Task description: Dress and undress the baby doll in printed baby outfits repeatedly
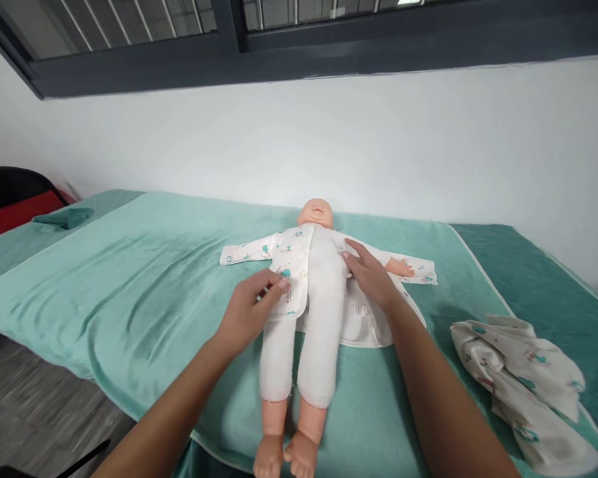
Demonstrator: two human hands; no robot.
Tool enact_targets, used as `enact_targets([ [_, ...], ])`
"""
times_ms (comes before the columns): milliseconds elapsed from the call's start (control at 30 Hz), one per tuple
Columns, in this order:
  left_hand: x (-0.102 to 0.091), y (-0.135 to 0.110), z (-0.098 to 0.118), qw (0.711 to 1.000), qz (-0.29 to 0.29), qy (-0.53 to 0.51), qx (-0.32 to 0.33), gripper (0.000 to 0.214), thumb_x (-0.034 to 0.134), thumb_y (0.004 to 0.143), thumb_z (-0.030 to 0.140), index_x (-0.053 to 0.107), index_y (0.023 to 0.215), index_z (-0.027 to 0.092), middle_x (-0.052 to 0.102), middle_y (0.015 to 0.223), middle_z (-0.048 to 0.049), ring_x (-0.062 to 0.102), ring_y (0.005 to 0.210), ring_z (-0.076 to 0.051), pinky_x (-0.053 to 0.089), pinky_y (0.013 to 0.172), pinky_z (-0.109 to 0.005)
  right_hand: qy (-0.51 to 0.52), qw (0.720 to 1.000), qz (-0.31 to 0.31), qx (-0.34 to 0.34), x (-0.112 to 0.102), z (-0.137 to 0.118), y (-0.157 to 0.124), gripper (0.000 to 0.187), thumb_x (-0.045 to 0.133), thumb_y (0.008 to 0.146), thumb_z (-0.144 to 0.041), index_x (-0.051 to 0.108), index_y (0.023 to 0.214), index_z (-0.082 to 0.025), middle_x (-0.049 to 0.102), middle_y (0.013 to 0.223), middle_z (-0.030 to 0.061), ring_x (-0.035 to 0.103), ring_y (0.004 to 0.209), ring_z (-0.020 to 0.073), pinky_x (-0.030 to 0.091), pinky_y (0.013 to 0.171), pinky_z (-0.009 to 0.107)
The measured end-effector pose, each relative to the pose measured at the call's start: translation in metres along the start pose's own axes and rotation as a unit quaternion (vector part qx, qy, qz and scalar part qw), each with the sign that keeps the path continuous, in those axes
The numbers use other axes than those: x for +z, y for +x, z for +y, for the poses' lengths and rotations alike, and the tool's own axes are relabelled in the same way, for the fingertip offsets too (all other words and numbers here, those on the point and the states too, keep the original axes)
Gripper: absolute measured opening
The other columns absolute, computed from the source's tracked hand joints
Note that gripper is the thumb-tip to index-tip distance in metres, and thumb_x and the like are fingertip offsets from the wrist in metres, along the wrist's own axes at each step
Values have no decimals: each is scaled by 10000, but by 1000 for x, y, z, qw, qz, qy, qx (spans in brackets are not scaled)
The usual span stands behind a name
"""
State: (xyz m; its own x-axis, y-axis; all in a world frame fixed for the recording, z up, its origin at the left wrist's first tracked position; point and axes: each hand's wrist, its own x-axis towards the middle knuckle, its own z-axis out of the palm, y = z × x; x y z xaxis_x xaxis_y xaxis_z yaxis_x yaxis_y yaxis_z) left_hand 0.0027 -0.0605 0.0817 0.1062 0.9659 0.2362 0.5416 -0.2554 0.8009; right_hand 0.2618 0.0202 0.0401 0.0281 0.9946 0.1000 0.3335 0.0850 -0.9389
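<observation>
A baby doll (326, 292) with a white cloth body lies on its back, head toward the wall and feet toward me. It wears a white printed baby shirt (292, 255), with one front panel over its left-of-picture side and the other spread open on the right. My left hand (255, 307) has thumb and fingers pinched at the edge of the closed-over panel. Against the doll's side and the opened half of the shirt rests my right hand (371, 273), fingers stretched out. The doll's hand shows at the right sleeve; the other sleeve hides its hand.
Green towelling (144, 292) covers the table. A crumpled printed baby garment (528, 392) lies at the right. Behind stands a white wall (229, 146) below a dark window frame (299, 56). A red and black item (17, 202) is at the far left.
</observation>
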Motion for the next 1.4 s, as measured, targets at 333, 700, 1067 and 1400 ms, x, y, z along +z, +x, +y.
enact_targets([
  [333,63,122,44,972,-86,140,166,300,472,961,276,616,1216,211,655,1312,-52,565,1249,-206,444,1058,-349,-50,944,324,46,-55,21,19,342,582,810,-426,653,1052,-196,695,1206,123,625,1145,270,459,1028,444],
  [700,164,172,82,824,-316,385,271,291,519,881,167,548,1170,195,678,1133,-109,665,1006,-246,489,826,-366,217,928,301,16,-92,29,16,230,620,770,-376,568,944,-234,728,1053,69,709,1012,213,574,826,353],
  [1067,128,169,83,837,-261,386,288,272,521,847,121,531,1105,206,677,1025,-82,660,875,-241,430,724,-341,-143,981,92,97,-66,30,12,389,763,606,-455,445,539,-241,489,514,-14,541,652,201,425,625,312],
  [1400,120,158,89,796,-227,477,295,303,517,893,122,598,1178,189,689,1128,-133,638,1047,-279,392,836,-400,274,933,229,47,-97,1,0,380,722,674,-349,354,656,-257,375,561,-72,351,483,110,310,444,248],
])
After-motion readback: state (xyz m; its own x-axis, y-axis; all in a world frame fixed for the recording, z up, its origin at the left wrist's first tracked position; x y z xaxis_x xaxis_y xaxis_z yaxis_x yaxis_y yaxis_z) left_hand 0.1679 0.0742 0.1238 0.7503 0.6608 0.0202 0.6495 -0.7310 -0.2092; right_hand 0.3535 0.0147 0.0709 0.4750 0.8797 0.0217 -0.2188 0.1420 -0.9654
